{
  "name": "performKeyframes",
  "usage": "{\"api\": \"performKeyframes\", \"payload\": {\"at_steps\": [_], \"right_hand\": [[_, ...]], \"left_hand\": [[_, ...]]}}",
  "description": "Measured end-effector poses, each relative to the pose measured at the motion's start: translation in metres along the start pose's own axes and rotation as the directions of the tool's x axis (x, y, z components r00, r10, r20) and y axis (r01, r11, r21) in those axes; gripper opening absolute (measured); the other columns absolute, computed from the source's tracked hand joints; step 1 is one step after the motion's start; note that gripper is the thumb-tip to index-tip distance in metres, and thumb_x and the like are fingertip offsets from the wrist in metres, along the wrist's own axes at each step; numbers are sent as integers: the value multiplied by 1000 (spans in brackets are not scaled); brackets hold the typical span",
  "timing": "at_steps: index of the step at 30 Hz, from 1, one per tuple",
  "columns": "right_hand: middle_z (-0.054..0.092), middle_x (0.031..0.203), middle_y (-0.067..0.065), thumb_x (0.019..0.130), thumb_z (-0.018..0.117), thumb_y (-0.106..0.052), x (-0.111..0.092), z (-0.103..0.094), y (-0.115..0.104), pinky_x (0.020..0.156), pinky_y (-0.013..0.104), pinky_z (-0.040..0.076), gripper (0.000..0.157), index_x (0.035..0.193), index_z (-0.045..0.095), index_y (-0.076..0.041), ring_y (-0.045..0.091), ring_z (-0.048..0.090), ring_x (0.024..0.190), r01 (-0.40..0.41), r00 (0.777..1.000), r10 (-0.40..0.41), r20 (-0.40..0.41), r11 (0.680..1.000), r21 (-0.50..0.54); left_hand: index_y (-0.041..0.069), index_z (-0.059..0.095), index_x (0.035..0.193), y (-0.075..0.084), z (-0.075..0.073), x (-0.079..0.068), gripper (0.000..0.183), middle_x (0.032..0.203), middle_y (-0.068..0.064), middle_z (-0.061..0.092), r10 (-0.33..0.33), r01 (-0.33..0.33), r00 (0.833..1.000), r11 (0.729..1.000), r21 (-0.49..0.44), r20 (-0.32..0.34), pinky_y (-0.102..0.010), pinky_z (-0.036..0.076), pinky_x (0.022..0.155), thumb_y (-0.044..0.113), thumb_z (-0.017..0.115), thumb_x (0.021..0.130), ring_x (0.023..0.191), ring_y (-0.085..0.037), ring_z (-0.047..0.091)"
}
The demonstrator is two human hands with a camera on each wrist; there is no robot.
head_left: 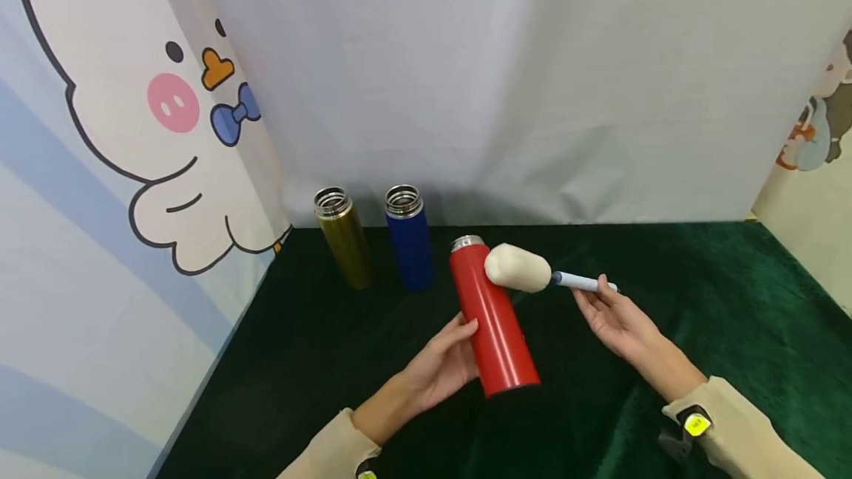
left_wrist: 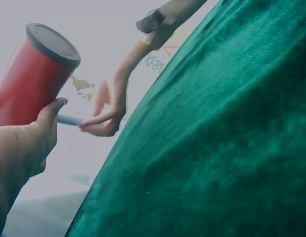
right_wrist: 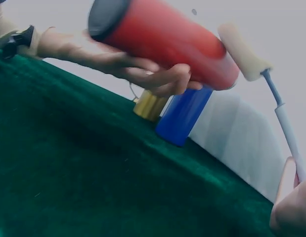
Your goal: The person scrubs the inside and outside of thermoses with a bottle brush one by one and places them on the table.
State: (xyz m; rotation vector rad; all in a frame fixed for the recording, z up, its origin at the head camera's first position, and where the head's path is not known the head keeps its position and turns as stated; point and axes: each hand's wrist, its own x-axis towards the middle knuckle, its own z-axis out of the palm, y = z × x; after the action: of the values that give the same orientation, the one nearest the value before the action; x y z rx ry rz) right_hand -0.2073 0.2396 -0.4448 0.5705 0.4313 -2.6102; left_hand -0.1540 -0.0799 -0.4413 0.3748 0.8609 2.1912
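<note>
My left hand (head_left: 444, 367) grips a red thermos bottle (head_left: 495, 324) around its lower half, tilted and raised over the green cloth. The bottle's silver neck points away from me; its dark base (left_wrist: 54, 44) shows in the left wrist view. With thumb and fingertips my right hand (head_left: 619, 320) pinches the pale blue handle (head_left: 586, 282) of a sponge bottle brush. Its cream sponge head (head_left: 519, 268) overlaps the bottle's upper side in the head view. In the right wrist view, the sponge (right_wrist: 241, 52) lies right beside the bottle's neck end, outside it.
A gold bottle (head_left: 346, 242) and a blue bottle (head_left: 409, 242), both lidless, stand upright at the back left of the green cloth (head_left: 665, 272). Behind them hangs a pale curtain (head_left: 426, 80). A wall with cartoon figures (head_left: 166, 94) borders the left.
</note>
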Motion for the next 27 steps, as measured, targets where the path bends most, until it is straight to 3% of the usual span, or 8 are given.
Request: {"api": "performKeyframes", "payload": {"at_steps": [5, 9, 12, 19, 23, 27], "right_hand": [[60, 111, 2, 106, 49, -28, -18, -15, -2, 100, 22, 53, 19, 121, 49, -17, 13, 64, 101, -11, 1000, 13, 13, 992, -128], [61, 110, 2, 106, 49, -30, -31, -27, -13, 92, 28, 56, 24, 110, 62, -10, 13, 62, 100, 18, 998, -7, 65, 985, -170], [62, 107, 2, 106, 49, -30, -39, -33, -25, 90, 30, 56, 27, 106, 68, -12, 12, 61, 100, 54, 995, -33, 97, 973, -224], [64, 108, -5, 109, 43, -30, -43, -33, -35, 89, 29, 59, 22, 115, 64, -27, 10, 64, 102, 230, 967, -150, 207, 862, -451], [66, 109, -4, 109, 44, -25, -41, -25, -24, 91, 29, 60, 20, 121, 60, -28, 11, 68, 104, 293, 949, -178, 260, 804, -517], [68, 109, -2, 110, 42, -22, -39, -15, -12, 92, 30, 60, 22, 127, 56, -27, 13, 71, 106, 368, 917, -195, 349, 749, -550]], "left_hand": [[19, 20, 160, 6, -6, 6, 56, 142, 2, 56, 13, -12, 1000, 999, 36, -28, -36, 53, 104, 33, 43, 110, 125, -15, 59], [19, 19, 160, 8, -6, 10, 56, 146, 1, 52, 24, -23, 999, 999, 31, -47, -39, 53, 105, 30, 42, 111, 128, -17, 58], [21, 21, 159, 8, -4, 13, 55, 147, -1, 50, 47, -45, 995, 999, 30, -85, -43, 53, 106, 22, 45, 109, 129, -19, 57], [26, 24, 154, 5, -1, 13, 58, 151, -4, 45, 89, -76, 980, 994, 81, -176, -54, 44, 114, 13, 52, 105, 134, -21, 55], [30, 23, 154, 2, -1, 15, 67, 154, -6, 40, 143, -112, 964, 983, 147, -226, -59, 41, 115, 7, 57, 101, 138, -24, 51], [32, 22, 154, 2, -1, 17, 73, 155, -7, 40, 199, -134, 944, 960, 247, -264, -59, 44, 113, 5, 61, 98, 138, -25, 52]]}}
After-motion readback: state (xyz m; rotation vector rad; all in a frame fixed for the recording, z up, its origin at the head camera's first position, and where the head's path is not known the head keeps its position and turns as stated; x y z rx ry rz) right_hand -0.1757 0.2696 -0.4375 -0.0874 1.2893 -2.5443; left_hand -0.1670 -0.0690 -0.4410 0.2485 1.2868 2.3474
